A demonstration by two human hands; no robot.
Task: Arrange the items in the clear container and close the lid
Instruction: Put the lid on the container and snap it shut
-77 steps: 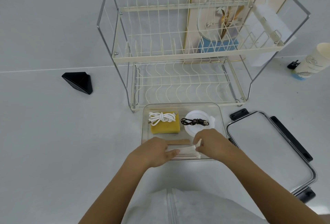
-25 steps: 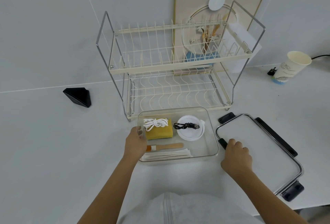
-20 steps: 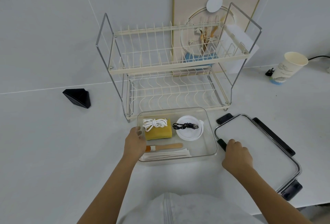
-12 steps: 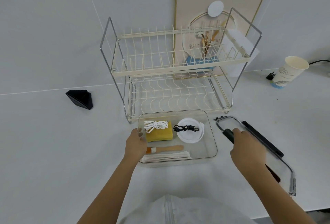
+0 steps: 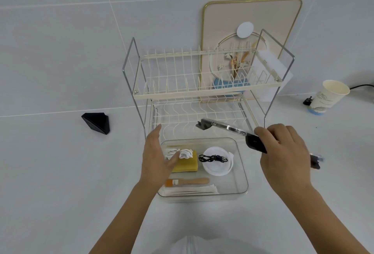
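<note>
The clear container (image 5: 241, 175) sits in front of me with a yellow sponge (image 5: 187, 164), a white rope bundle (image 5: 185, 153), a white round lid with a black cable (image 5: 217, 160), a wooden brush (image 5: 188, 181) and white sticks (image 5: 192, 190) inside. My right hand (image 5: 283, 156) grips the clear lid with black clips (image 5: 228, 129) and holds it tilted in the air over the container's right rear side. My left hand (image 5: 156, 158) hovers open over the container's left edge, fingers spread, touching nothing that I can tell.
A two-tier cream dish rack (image 5: 202, 90) stands directly behind the container, close to the raised lid. A black triangular object (image 5: 97, 123) lies at the left, a paper cup (image 5: 328, 97) at the far right. A framed board (image 5: 251, 31) leans on the wall.
My right hand has lifted the lid off the counter and swung it left, up over the container. My left hand has let go of the container's left edge and opened.
</note>
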